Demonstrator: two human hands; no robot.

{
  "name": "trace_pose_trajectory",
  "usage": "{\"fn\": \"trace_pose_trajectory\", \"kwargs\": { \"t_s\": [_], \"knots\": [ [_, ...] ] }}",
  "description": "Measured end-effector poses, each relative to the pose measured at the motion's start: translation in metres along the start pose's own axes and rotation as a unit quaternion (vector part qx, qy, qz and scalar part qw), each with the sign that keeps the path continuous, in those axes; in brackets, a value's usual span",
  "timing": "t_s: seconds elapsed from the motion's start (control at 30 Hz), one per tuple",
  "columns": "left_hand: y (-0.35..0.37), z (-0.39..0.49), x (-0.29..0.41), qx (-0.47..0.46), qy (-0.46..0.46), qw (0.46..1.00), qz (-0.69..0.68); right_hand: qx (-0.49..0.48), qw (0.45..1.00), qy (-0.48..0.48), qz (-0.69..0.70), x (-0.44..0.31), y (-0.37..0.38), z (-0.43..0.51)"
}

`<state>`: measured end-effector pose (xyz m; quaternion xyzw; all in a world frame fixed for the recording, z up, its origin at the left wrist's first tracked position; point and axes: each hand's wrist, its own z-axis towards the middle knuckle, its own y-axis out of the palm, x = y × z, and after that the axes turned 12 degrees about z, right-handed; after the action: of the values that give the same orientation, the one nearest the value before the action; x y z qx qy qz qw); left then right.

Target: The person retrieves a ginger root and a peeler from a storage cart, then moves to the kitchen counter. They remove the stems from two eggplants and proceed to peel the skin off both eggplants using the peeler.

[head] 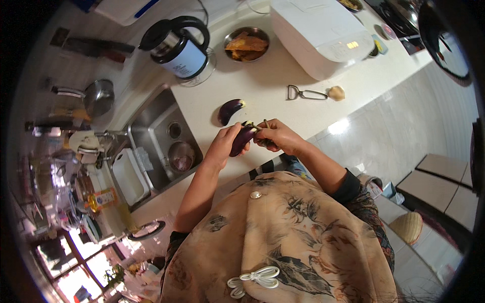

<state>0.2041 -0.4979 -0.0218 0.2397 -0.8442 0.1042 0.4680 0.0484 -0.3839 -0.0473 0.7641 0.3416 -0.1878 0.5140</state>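
A dark purple eggplant (241, 141) is held in my left hand (222, 146), its pale top end pointing up and right. At that end my right hand (278, 137) grips the green stems and caps (263, 124), with part of them hidden by the fingers. Another small pale and green end shows just behind the held eggplant; whether it belongs to a second one I cannot tell. On the white countertop (261, 85), just beyond my hands, lies another purple eggplant (229, 112) with a pale cut end.
A metal peeler (307, 93) lies beside a pale round piece (336, 93). Farther back stand an electric kettle (182, 53), a metal bowl with orange-brown food (247, 44) and a white appliance (322, 38). At the left is a steel sink (155, 132) with a bowl (181, 156) inside.
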Motion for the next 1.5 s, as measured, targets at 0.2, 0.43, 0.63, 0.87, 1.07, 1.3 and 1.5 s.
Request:
{"fn": "trace_pose_trajectory", "kwargs": {
  "t_s": [0.2, 0.43, 0.63, 0.87, 1.07, 1.3, 1.5],
  "knots": [
    [0.008, 0.0, -0.004, -0.135, -0.06, 0.987, -0.068, 0.055, 0.994, -0.07, 0.057, 0.03, -0.004, -0.022],
    [0.007, 0.023, -0.015, -0.197, -0.07, 0.961, -0.182, 0.15, 0.937, -0.179, 0.261, 0.056, -0.065, -0.11],
    [0.004, 0.03, -0.029, -0.2, -0.082, 0.928, -0.303, 0.288, 0.819, -0.293, 0.401, 0.115, -0.159, -0.238],
    [0.052, 0.053, -0.027, -0.158, -0.051, 0.932, -0.323, 0.496, 0.59, -0.4, 0.496, 0.216, -0.291, -0.412],
    [0.137, 0.07, -0.012, -0.123, -0.054, 0.942, -0.306, 0.594, 0.492, -0.399, 0.495, 0.27, -0.393, -0.544],
    [0.193, 0.063, -0.001, -0.08, -0.062, 0.95, -0.296, 0.712, 0.45, -0.272, 0.466, 0.281, -0.475, -0.619],
    [0.203, 0.049, -0.006, -0.025, -0.081, 0.95, -0.299, 0.762, 0.424, -0.24, 0.427, 0.293, -0.523, -0.633]
  ]
}}
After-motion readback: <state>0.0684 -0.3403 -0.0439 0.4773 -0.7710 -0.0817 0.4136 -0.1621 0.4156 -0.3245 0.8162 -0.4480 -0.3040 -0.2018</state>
